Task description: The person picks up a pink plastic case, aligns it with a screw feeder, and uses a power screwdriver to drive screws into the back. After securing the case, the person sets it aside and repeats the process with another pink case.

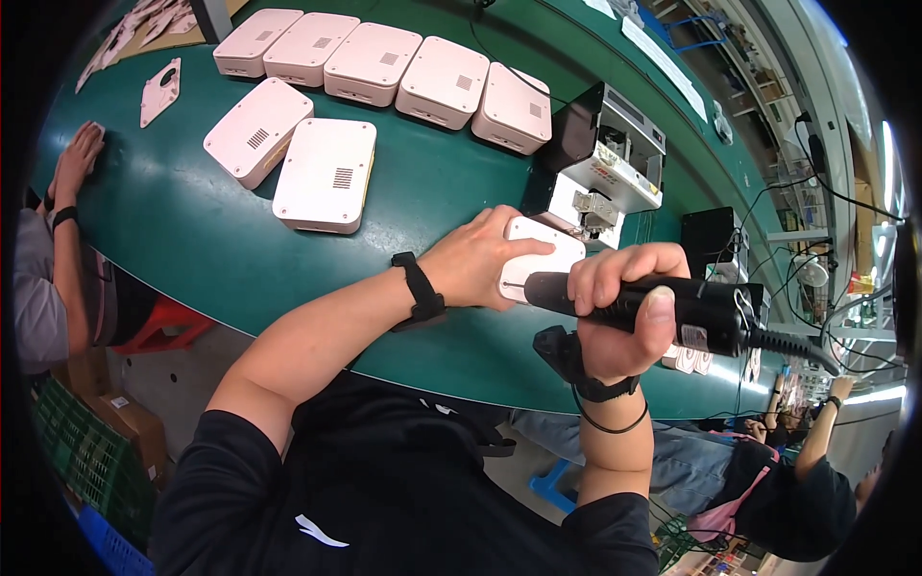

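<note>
My right hand (pixel 629 331) is wrapped round a black corded electric screwdriver (pixel 706 305), which lies nearly level and points left. Its tip is at a corner of a small white plastic box (pixel 538 233) on the green bench. A short metal bit shows near that corner; any screw there is too small to make out. With my left hand (pixel 477 257) I grip the box from its left side, one finger stretched across the top face. Part of the box is hidden by the screwdriver and my hands. Each of my wrists wears a black strap.
Several white boxes (pixel 373 60) stand in a row along the back, two more (pixel 327 173) lie nearer. Beyond my hands sits a black-and-silver bench machine (pixel 624 163). A flat white plate (pixel 160 93) lies left, near another person's hands (pixel 82 154). The screwdriver's cable (pixel 792 348) runs right.
</note>
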`<state>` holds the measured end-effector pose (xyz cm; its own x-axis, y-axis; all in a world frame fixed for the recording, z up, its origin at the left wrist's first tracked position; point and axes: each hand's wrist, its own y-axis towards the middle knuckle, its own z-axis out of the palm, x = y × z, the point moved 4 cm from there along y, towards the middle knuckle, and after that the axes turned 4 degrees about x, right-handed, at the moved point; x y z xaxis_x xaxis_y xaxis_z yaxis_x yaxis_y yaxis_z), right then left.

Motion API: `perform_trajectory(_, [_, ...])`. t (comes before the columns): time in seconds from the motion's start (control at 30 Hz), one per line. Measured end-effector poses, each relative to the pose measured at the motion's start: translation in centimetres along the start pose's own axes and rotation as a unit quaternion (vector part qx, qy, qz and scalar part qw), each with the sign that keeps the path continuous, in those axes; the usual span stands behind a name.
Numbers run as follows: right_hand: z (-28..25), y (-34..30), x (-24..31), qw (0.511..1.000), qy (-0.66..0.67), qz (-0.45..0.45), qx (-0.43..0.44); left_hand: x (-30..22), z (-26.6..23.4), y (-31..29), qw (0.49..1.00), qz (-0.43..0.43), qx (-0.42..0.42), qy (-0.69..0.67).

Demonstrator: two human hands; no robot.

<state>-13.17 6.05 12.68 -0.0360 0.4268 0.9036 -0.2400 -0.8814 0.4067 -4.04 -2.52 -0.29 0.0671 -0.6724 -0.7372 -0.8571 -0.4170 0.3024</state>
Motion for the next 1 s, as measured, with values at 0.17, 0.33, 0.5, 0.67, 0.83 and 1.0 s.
perform_trajectory(0.17, [-3.1, 2.6, 6.1, 0.985, 0.126, -0.116, -0.01, -0.9, -1.1, 0.5, 0.993, -0.067, 0.083, -0.047])
perform_trajectory(0.33, [-8.9, -0.7, 15.9, 0.969, 0.095, -0.193, -0.123, -1.9, -2.1, -0.6, 0.883, -0.207, 0.231, -0.351])
perform_trajectory(0.5, [-11.3, -8.3, 15.9, 0.958, 0.043, -0.18, -0.219, -3.1, 0.5, -0.7, 0.855, -0.246, 0.313, -0.333])
perform_trajectory(0.67, [-13.3, -12.7, 11.9, 0.947, 0.006, -0.144, -0.287, -5.7, 2.6, 0.8, 0.972, -0.014, 0.231, -0.039])
perform_trajectory(0.83, [-13.4, -14.0, 8.4, 0.957, 0.036, -0.083, -0.276, -6.2, 3.9, 1.6, 0.979, 0.063, 0.19, 0.018])
perform_trajectory(1.0, [-13.2, -13.7, 6.2, 0.967, 0.005, -0.062, -0.247, -6.2, 4.2, 1.7, 0.979, 0.066, 0.19, 0.026])
